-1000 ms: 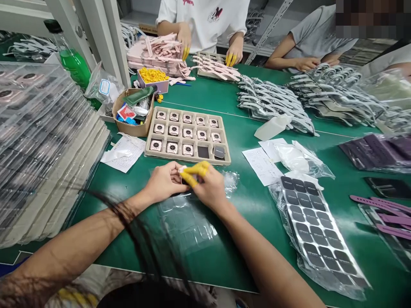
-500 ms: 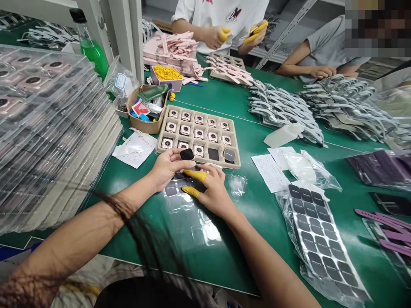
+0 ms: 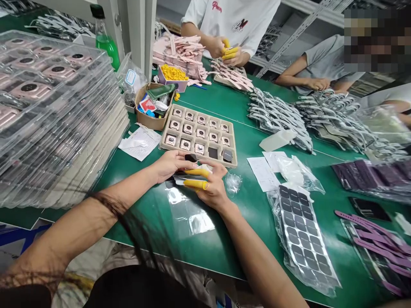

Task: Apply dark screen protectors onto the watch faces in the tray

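My left hand [image 3: 170,164] pinches a small black square piece [image 3: 191,158] between thumb and fingers, just in front of the beige tray [image 3: 180,124] of watch bodies. My right hand [image 3: 210,186], with yellow finger cots on two fingers, is closed on the end of a clear film sheet [image 3: 186,205] that carries black squares and lies on the green table [image 3: 234,107]. Both hands touch near the tray's front edge. The tray holds several pink watch bodies and two black ones at its front right.
A tall stack of clear trays with watch bodies [image 3: 48,111] stands at left. A brown tub of tools [image 3: 150,109] sits behind the tray. A bagged sheet of black squares [image 3: 302,231], papers [image 3: 263,173], purple straps [image 3: 375,235] lie right. Two other people work across the table.
One second ago both hands were together over the film. My left hand has since come away holding a black square and stays near the tray; the view has shifted left.
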`<state>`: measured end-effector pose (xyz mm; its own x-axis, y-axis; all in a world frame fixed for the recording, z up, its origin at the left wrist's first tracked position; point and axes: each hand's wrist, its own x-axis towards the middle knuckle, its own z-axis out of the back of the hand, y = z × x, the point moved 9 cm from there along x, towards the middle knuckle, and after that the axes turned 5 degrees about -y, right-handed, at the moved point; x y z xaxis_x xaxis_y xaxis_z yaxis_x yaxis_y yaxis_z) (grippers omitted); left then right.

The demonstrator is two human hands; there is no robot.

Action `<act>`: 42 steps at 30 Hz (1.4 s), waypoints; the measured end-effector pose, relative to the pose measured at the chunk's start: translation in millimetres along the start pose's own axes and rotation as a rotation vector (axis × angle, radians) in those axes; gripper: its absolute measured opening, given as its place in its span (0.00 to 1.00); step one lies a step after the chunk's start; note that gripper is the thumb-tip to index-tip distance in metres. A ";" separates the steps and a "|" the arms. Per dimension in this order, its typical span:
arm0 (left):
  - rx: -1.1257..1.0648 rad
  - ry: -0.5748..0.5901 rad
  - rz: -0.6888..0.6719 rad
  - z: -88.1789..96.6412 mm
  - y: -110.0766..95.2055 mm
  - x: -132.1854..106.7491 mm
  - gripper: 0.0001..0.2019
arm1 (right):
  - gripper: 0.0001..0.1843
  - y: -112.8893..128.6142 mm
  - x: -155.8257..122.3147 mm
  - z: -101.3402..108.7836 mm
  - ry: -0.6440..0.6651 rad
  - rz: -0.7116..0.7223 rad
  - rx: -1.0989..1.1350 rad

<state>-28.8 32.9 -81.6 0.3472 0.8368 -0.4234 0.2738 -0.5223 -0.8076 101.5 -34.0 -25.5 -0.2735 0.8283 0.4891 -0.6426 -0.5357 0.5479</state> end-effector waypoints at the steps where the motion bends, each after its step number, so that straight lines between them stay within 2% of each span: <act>1: 0.003 -0.007 -0.024 0.4 -0.6 -0.9 0.20 | 0.11 -1.5 -1.3 6.9 -0.017 -0.059 0.107; 3: 0.045 -0.029 -0.106 1.4 -2.6 -3.1 0.23 | 0.14 -14.0 -5.5 18.2 -0.083 -0.277 0.409; 5: 0.178 -0.025 -0.207 -0.9 -4.1 -6.2 0.27 | 0.17 -33.8 -13.5 21.9 -0.206 -0.557 0.672; 7: 0.367 0.024 -0.299 -8.7 -3.6 -10.1 0.26 | 0.22 -50.1 -22.5 18.6 -0.323 -0.793 0.769; 9: 0.503 0.074 -0.364 -16.1 -2.4 -13.5 0.24 | 0.28 -58.1 -26.3 11.9 -0.379 -0.922 0.775; 12: 0.571 0.090 -0.407 -20.0 -3.6 -16.2 0.24 | 0.30 -61.5 -28.3 -1.7 -0.378 -1.021 0.814; 15: 0.627 0.080 -0.396 -20.6 -4.1 -17.1 0.25 | 0.32 -61.6 -32.4 -7.9 -0.390 -1.076 0.849; 20: 0.677 0.065 -0.384 -20.9 -4.7 -19.8 0.25 | 0.31 -61.6 -35.2 -4.4 -0.438 -1.071 0.833; 42: 0.703 0.064 -0.374 -22.9 -7.5 -24.2 0.24 | 0.32 -60.8 -34.1 -6.6 -0.420 -1.072 0.831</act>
<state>-18.7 12.8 -55.9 0.4008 0.9137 -0.0666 -0.2406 0.0348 -0.9700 145.2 -28.6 -79.9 0.3939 0.8577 -0.3304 0.2417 0.2501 0.9376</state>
